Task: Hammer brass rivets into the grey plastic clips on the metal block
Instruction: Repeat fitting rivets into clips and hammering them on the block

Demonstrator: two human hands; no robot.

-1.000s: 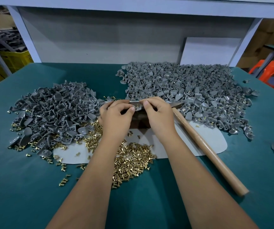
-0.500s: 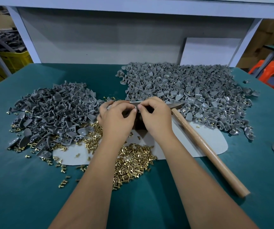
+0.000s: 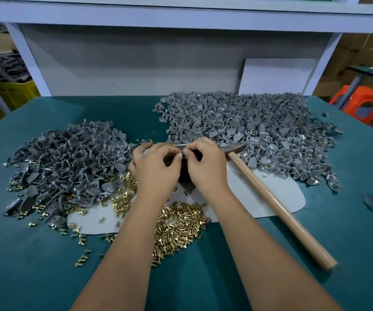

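My left hand [image 3: 156,164] and my right hand [image 3: 205,167] meet over the dark metal block [image 3: 182,177]. Their thumbs and forefingers pinch together on a small grey clip [image 3: 182,151], which the fingertips mostly hide. I cannot make out a rivet between the fingers. A heap of loose brass rivets [image 3: 178,223] lies under my forearms. The hammer [image 3: 277,205] lies to the right of my right hand, head [image 3: 237,149] beside the block and wooden handle pointing toward the near right.
A pile of dark grey clips [image 3: 68,162] lies on the left. A larger pile of lighter clips [image 3: 248,131], some showing brass, lies at the back right. A white sheet [image 3: 277,187] lies under the block on the green table [image 3: 203,277]. A single clip [image 3: 370,199] lies at far right.
My fingertips have drawn closer together above the block, and they now cover most of the grey clip that showed between them. The hammer has not moved.
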